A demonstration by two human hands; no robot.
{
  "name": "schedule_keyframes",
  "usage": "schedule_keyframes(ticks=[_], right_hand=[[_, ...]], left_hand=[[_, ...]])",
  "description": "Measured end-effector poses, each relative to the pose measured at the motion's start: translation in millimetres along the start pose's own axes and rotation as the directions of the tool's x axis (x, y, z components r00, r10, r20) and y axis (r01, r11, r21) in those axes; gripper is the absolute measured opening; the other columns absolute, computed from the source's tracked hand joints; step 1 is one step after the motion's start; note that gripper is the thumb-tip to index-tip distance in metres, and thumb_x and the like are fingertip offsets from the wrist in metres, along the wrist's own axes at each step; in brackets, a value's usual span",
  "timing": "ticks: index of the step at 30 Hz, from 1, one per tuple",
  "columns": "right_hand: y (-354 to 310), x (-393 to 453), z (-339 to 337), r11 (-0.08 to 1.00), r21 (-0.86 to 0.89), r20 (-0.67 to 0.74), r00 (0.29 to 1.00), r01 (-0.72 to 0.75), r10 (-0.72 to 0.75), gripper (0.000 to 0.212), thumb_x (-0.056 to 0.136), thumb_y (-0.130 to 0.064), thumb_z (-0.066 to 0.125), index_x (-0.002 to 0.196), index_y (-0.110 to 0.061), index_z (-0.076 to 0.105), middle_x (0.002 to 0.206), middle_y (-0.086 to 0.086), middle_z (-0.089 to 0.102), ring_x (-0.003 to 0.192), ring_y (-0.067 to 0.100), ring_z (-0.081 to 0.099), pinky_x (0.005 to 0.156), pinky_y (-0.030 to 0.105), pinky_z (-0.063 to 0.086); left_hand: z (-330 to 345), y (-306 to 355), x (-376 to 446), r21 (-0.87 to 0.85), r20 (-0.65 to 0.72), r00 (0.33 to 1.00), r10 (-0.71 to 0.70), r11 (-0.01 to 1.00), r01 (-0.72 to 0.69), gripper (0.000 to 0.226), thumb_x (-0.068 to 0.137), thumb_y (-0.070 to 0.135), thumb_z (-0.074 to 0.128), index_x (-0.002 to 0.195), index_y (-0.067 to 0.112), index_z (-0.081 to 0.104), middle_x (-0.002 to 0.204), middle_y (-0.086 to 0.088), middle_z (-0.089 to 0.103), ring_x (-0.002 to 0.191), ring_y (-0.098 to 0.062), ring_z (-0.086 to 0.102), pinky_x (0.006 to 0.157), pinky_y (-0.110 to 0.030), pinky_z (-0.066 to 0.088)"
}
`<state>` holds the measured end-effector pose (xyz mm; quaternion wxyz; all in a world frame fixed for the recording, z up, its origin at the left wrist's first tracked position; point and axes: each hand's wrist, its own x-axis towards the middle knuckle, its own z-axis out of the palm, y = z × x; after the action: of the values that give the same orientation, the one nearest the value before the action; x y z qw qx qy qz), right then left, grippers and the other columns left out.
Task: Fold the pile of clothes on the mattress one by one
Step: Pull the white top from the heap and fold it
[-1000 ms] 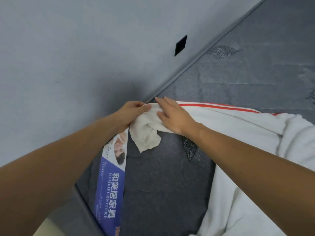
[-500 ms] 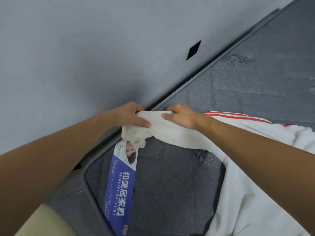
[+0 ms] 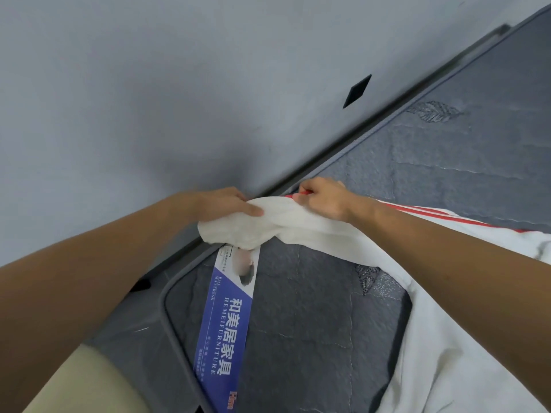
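Note:
A white garment with red stripes along one edge lies stretched over the dark grey mattress, trailing off to the right and lower right. My left hand grips its bunched end near the mattress's far corner, thumb on top of the cloth. My right hand is curled round the striped edge a short way to the right, close to the mattress's far side. The cloth sags between and below both hands.
A grey wall runs along the mattress's far edge, with a small black square on it. A blue and white label strip with printed characters lies across the mattress corner. The mattress's rounded corner is at the lower left.
My right hand went from lying flat on the cloth to gripping the striped edge. Both hands spread apart along the garment and shifted toward the wall, pulling the bunched end flatter.

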<state>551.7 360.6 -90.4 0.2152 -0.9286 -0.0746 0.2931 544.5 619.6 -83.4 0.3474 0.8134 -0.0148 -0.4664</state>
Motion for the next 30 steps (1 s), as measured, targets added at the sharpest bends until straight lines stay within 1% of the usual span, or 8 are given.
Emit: schedule_keyframes(ticks=[4,8,11,15,21,23,26,30], right_hand=[[4,4,4,0.998,-0.047,-0.121,0.992,0.04,-0.046,0.032,0.106,-0.038,0.045,0.081,-0.023,0.057,0.088,-0.005,0.055,0.104,0.028,0.055,0.096,0.045,0.034],[-2,2,14,0.99,-0.12,-0.323,0.94,0.075,-0.11,0.017,0.101,-0.034,0.055,0.103,-0.026,0.07,0.102,-0.003,0.045,0.109,0.024,0.043,0.09,0.04,0.032],[-19,-12,22,0.979,0.16,-0.438,0.898,0.13,-0.048,0.011,0.094,-0.016,0.061,0.097,-0.017,0.071,0.093,0.0,0.06,0.095,0.023,0.058,0.085,0.038,0.046],[-47,-37,33,0.732,0.678,-0.225,0.966,0.059,0.13,0.013,0.093,-0.004,0.062,0.097,-0.009,0.073,0.084,0.019,0.072,0.075,0.022,0.066,0.08,0.045,0.057],[-55,-71,32,0.387,0.92,0.044,0.998,-0.055,0.038,0.048,0.1,-0.037,0.067,0.141,-0.014,0.059,0.133,0.006,0.067,0.121,0.023,0.065,0.108,0.044,0.052],[-54,-83,31,0.386,0.918,0.079,0.996,-0.085,0.031,0.071,0.093,-0.046,0.074,0.152,-0.018,0.047,0.145,0.007,0.059,0.129,0.028,0.06,0.109,0.051,0.052],[-48,-99,29,0.573,0.817,0.0,0.993,-0.067,0.116,0.098,0.083,-0.041,0.086,0.161,-0.027,0.029,0.163,0.0,0.04,0.145,0.026,0.045,0.117,0.049,0.044],[-13,-126,21,0.57,0.822,-0.114,0.976,-0.013,0.187,0.098,0.082,-0.02,0.089,0.161,-0.024,0.031,0.158,0.001,0.045,0.143,0.023,0.046,0.117,0.043,0.044]], left_hand=[[-3,-8,-7,-0.14,-0.146,0.987,0.072,0.986,-0.093,0.034,0.092,0.032,0.074,0.118,0.012,0.071,0.109,-0.008,0.074,0.097,-0.023,0.067,0.081,-0.032,0.049],[-1,-13,-11,-0.175,-0.303,0.95,0.081,0.975,-0.139,0.032,0.087,0.034,0.079,0.097,0.007,0.065,0.088,-0.003,0.065,0.08,-0.018,0.059,0.071,-0.031,0.043],[8,-13,-10,-0.233,-0.423,0.905,0.056,0.958,-0.168,0.03,0.091,0.032,0.079,0.096,0.005,0.065,0.08,0.002,0.064,0.071,-0.012,0.058,0.065,-0.025,0.045],[18,-4,-12,-0.379,-0.527,0.849,-0.028,0.902,-0.206,0.024,0.088,0.039,0.081,0.094,0.017,0.074,0.076,0.011,0.074,0.066,-0.001,0.068,0.06,-0.016,0.052],[47,13,-29,-0.679,-0.463,0.881,-0.097,0.678,-0.282,0.035,0.101,0.043,0.06,0.097,0.011,0.074,0.086,-0.004,0.076,0.075,-0.019,0.074,0.06,-0.032,0.06],[60,21,-36,-0.738,-0.412,0.908,-0.081,0.614,-0.28,0.04,0.104,0.041,0.054,0.103,0.008,0.076,0.096,-0.014,0.077,0.082,-0.026,0.075,0.066,-0.04,0.062],[83,41,-41,-0.761,-0.35,0.936,-0.037,0.594,-0.261,0.041,0.106,0.037,0.05,0.116,0.006,0.075,0.106,-0.017,0.077,0.087,-0.027,0.075,0.066,-0.037,0.062],[112,78,-47,-0.743,-0.291,0.953,0.081,0.609,-0.278,0.038,0.107,0.032,0.047,0.126,0.009,0.071,0.115,-0.018,0.076,0.101,-0.03,0.075,0.073,-0.039,0.062]])
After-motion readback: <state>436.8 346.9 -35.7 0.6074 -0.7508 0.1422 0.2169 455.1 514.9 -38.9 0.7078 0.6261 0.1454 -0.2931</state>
